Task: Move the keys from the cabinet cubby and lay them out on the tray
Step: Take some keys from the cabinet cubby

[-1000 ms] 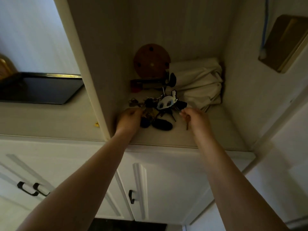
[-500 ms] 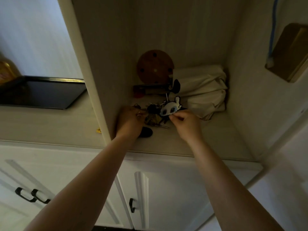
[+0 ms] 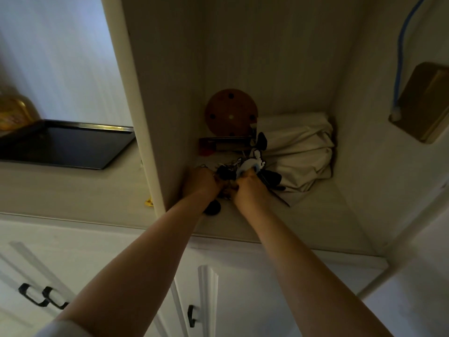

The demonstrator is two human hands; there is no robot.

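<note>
The keys [image 3: 227, 171] are a dark tangled clump down on the floor of the cubby [image 3: 315, 215], close to its left wall. No clean long axis to the bunch, it's more of a heap that spreads left to right between the two hands. A few thin dark bits stick out toward the lower right, past the right wrist. Individual key blades are too dim and small to tell which way they point.

Looks-wise: mostly black fobs and dull metal, plus a white-and-black charm [image 3: 251, 164] with a pale blue ring on it poking up at the back of the pile. One black oval fob [image 3: 212, 207] lies apart from the clump, nearer the front edge, partly under the left forearm.

Left hand [image 3: 200, 182] is curled shut over the left side of the bunch, knuckles up. Right hand [image 3: 247, 189] is closed too, fingers bunched around the right side just under the charm. The two fists nearly touch in the middle.

Behind the keys a round brown disc [image 3: 230, 113] with dark holes leans on the back wall, with a crumpled cream cloth [image 3: 303, 152] to its right.

The tray [image 3: 65, 144] is dark with a shiny rim, flat on the tabletop [image 3: 73, 190] left of the cubby wall, well apart from the keys.
</note>
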